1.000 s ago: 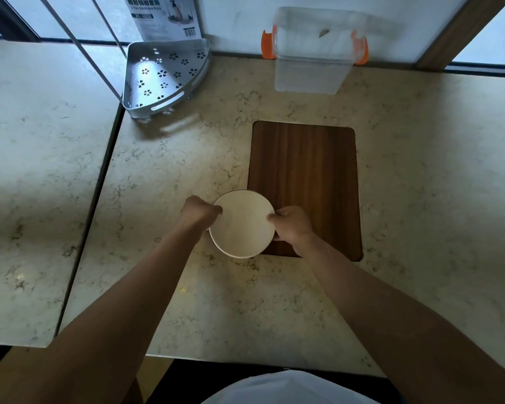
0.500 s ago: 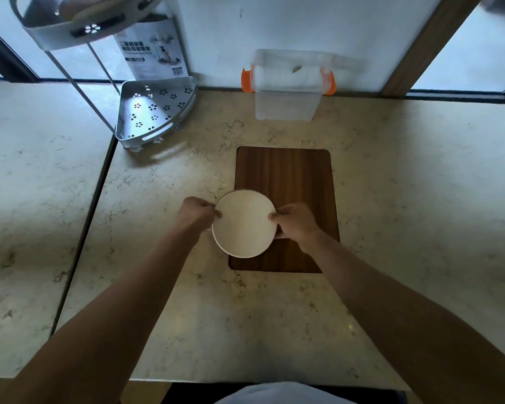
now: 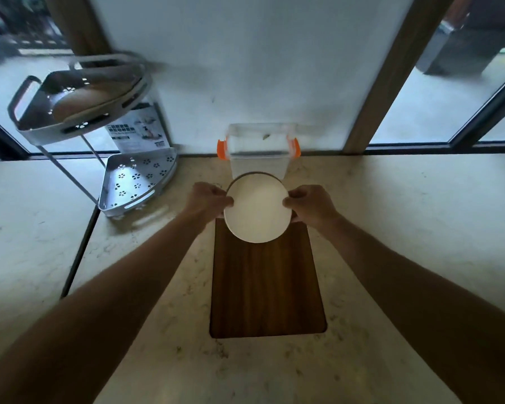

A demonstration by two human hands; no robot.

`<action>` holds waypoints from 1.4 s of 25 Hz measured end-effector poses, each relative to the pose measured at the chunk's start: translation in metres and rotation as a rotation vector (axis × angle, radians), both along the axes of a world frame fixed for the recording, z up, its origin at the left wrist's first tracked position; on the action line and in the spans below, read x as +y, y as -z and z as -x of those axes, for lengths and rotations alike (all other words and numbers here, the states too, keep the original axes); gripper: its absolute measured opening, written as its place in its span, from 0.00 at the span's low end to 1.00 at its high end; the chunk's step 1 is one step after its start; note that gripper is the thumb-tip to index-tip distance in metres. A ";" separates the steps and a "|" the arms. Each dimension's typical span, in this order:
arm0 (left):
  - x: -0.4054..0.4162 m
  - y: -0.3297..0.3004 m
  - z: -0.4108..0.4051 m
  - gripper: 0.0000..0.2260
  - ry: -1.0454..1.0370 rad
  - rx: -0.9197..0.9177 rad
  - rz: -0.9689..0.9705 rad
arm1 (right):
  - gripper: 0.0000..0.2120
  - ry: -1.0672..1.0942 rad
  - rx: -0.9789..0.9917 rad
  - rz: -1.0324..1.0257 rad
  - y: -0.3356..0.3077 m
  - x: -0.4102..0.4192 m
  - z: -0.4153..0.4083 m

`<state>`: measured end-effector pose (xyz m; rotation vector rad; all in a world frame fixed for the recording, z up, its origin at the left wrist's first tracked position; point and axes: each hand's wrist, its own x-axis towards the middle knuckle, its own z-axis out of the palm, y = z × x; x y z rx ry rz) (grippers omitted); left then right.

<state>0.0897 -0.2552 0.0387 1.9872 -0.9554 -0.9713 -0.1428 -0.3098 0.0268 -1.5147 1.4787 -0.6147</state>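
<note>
**Desk:** White plate (image 3: 257, 208), centre of frame. Who has it?

**Photographer:** Both hands. The left grip (image 3: 209, 201) and the right grip (image 3: 309, 204) each pinch an opposite edge with fingers curled over the rim. They hold it above the far end of the wooden board (image 3: 267, 287) on the marble counter (image 3: 405, 228).

**Desk:** And the handling?

**Photographer:** It looks like a carry, possibly towards the tiered rack (image 3: 134, 179) at upper left. I cannot tell the destination. It is best carried level, with even pressure from both sides and thumbs on top. It should also pass clear of the clear container (image 3: 258, 158) with orange clips just behind it.
</note>
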 end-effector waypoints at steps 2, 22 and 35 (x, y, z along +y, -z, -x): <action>-0.027 -0.013 0.000 0.05 0.004 -0.014 0.019 | 0.09 -0.044 0.028 0.092 -0.012 -0.028 0.003; -0.263 -0.001 -0.042 0.05 0.138 -0.513 0.108 | 0.05 -0.229 0.338 0.649 0.004 -0.278 -0.036; -0.298 0.082 -0.060 0.08 0.191 -0.830 0.058 | 0.07 -0.187 0.501 0.491 0.082 -0.308 -0.060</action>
